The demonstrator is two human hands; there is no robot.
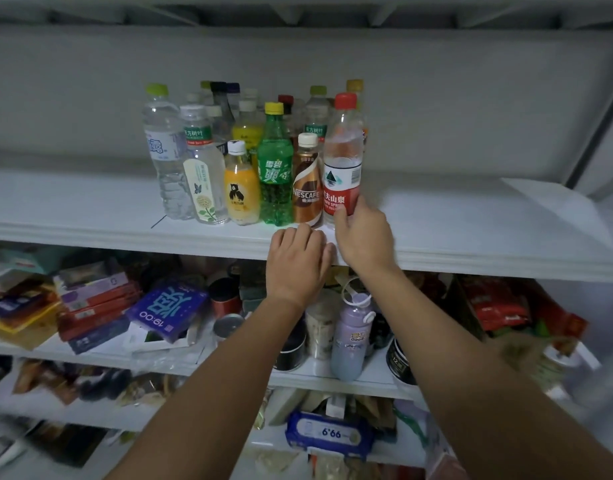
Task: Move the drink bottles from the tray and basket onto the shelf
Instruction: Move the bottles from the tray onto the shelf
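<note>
Setting a red-capped water bottle down on the upper shelf, as seen from the head view. Gripping its lower label with the right hand, fingers and thumb curled round the body. Standing upright at the right end of the front row, just beside or touching the brown coffee bottle. Resting the left hand on the front edge of the shelf, fingers loosely bent, holding nothing.

Judged step: placement, close to finished. For the next move: confirm the base sits flat, loosen the grip without knocking the neighbours, draw back, then fetch another bottle. Tray and basket: not in view, so no count of what remains.

Shelf contents: upright capped bottles packed several rows deep. Front row, left to right: clear bottle, pale labelled bottle, orange juice bottle, green soda bottle, then coffee and water. Bare board to the right for further bottles. Lower shelves: boxes, cans, packets and a lilac flask.
</note>
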